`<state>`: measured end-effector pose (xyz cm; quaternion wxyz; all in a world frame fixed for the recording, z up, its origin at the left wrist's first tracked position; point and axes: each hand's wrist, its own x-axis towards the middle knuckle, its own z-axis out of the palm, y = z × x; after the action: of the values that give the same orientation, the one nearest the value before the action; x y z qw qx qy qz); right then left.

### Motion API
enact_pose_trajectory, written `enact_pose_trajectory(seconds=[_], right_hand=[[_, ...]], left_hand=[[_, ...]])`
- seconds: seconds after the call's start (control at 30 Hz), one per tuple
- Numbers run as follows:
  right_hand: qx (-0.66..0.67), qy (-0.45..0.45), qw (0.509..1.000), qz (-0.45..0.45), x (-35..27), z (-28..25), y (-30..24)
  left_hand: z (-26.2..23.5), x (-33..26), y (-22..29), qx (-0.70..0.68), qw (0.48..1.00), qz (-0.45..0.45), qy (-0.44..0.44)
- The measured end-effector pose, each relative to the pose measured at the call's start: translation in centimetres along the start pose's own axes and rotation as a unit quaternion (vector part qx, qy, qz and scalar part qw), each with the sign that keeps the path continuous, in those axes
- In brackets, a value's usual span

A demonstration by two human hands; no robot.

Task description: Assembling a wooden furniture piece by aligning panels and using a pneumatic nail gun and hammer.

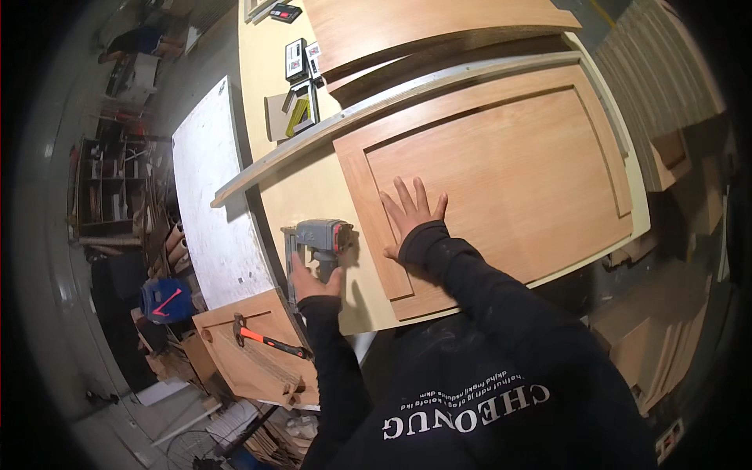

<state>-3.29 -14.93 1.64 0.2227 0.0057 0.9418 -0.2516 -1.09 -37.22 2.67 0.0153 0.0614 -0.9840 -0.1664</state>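
A framed wooden door panel [486, 180] lies on the pale yellow worktop. My right hand [409, 213] rests flat on the left part of the panel, fingers spread. To its left, a grey and black nail gun [317, 233] with a red-edged end is on the worktop. My left hand [316, 280] is at the near side of the nail gun, its thumb and a finger apart on either side of the handle. Its other fingers are hidden, and I see no closed grip. Beyond the panel runs a long straight wooden strip [301, 142].
Another wooden panel [423, 27] lies at the far side. Small boxes [296, 61] and a yellow item [298, 116] sit far left of the strip. A white board [215, 196] adjoins on the left; a hammer [266, 338] lies on a smaller panel [251, 372]. Stacked boards [650, 70] stand right.
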Motion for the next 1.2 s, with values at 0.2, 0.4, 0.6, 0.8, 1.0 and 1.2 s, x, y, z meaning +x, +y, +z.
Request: enact_pose_trajectory(seconds=[0.2, 0.4, 0.6, 0.8, 1.0, 1.2], right_hand=[[0.009, -0.022, 1.000, 0.012, -0.1, -0.8, 0.3], [0.014, -0.014, 1.000, 0.002, 0.1, 0.1, 0.5], [0.019, 0.011, 1.000, -0.003, 0.0, 0.2, 0.9], [0.030, -0.004, 1.000, -0.006, 0.0, 0.0, 0.9], [0.044, 0.002, 0.999, -0.010, -0.1, -0.1, 1.3], [0.038, 0.007, 0.999, -0.008, 0.1, 0.0, 1.4]], left_hand=[[2.8, 1.7, 0.3, -0.004, 0.997, -0.066, -0.051], [-2.5, 4.9, -2.8, -0.118, 0.978, -0.076, -0.157], [-4.5, 9.7, 3.4, -0.284, 0.913, -0.084, -0.280], [-3.5, 13.0, 9.2, -0.225, 0.936, -0.041, -0.269], [-2.1, 15.2, 10.0, -0.224, 0.929, -0.047, -0.291], [-2.0, 16.0, 10.8, -0.214, 0.929, -0.035, -0.301]])
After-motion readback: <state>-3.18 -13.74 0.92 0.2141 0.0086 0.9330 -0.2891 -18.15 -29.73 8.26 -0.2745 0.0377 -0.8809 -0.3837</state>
